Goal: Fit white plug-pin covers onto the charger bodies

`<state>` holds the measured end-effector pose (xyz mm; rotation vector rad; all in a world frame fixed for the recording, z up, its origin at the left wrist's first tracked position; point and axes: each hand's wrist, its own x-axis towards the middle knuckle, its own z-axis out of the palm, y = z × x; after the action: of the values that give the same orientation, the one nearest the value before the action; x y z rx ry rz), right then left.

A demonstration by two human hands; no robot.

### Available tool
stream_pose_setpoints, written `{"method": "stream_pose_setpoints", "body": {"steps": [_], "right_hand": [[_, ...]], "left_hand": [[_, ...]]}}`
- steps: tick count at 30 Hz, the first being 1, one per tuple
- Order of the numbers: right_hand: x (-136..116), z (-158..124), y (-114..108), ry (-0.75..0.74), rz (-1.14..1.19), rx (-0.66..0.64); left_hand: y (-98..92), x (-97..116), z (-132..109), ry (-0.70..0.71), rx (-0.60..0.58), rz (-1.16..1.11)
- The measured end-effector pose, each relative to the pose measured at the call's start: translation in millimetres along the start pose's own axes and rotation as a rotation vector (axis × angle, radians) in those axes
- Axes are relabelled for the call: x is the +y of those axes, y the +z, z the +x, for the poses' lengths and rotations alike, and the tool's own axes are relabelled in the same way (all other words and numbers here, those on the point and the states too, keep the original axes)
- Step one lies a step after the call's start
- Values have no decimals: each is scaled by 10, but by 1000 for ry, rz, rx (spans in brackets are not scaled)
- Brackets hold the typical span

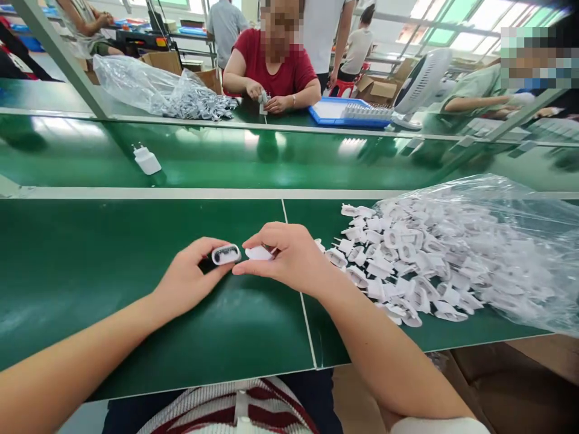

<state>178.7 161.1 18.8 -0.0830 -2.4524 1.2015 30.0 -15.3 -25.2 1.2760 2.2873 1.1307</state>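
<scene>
My left hand is closed on a white charger housing, its oval open end turned toward my right hand. Between the thumb and fingers of my right hand is a white plastic end cap, just right of the housing and a small gap apart from it. The hands meet low over the green tabletop. Right of my right hand lies a heap of similar white plastic caps, spilling out of a clear plastic bag.
A white plug charger lies on the green conveyor belt beyond a pale rail. Across it, a person in a red shirt handles a small part beside a bag of grey parts. A blue tray and a white fan stand to the right.
</scene>
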Motion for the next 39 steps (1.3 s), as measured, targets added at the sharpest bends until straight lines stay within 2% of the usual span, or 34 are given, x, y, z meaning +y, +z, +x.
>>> {"method": "stream_pose_setpoints", "body": {"steps": [2,4,7,12,18,22,27,32,35,37,39], "right_hand": [[-78,-56,53,-108,-48,-12],[-131,-98,91,-181,-89,-3],[-157,-130,136,-207,-115,33],[-135,-125,216,-220,-113,45],[-74,-93,246,-456,-110,146],[-105,-100,207,-466,-202,192],[-162,-132,204,-524,-274,298],[-153,-168,224,-577,-351,365],[-188,-151,251,-498,-330,318],[-207,-116,275,-278,-178,304],[-194,-66,293,34,119,295]], "left_hand": [[18,22,-142,101,-29,38],[-21,57,-205,210,2,58],[-151,104,-262,302,-9,-91],[-252,102,-323,290,-114,-299],[-185,92,-298,328,-65,-354],[-199,122,-334,333,-107,-446],[-196,138,-368,269,-63,-534],[-178,121,-377,286,-47,-520],[-184,122,-377,290,-57,-511],[-203,123,-360,273,-19,-475],[-227,109,-322,230,79,-403]]}}
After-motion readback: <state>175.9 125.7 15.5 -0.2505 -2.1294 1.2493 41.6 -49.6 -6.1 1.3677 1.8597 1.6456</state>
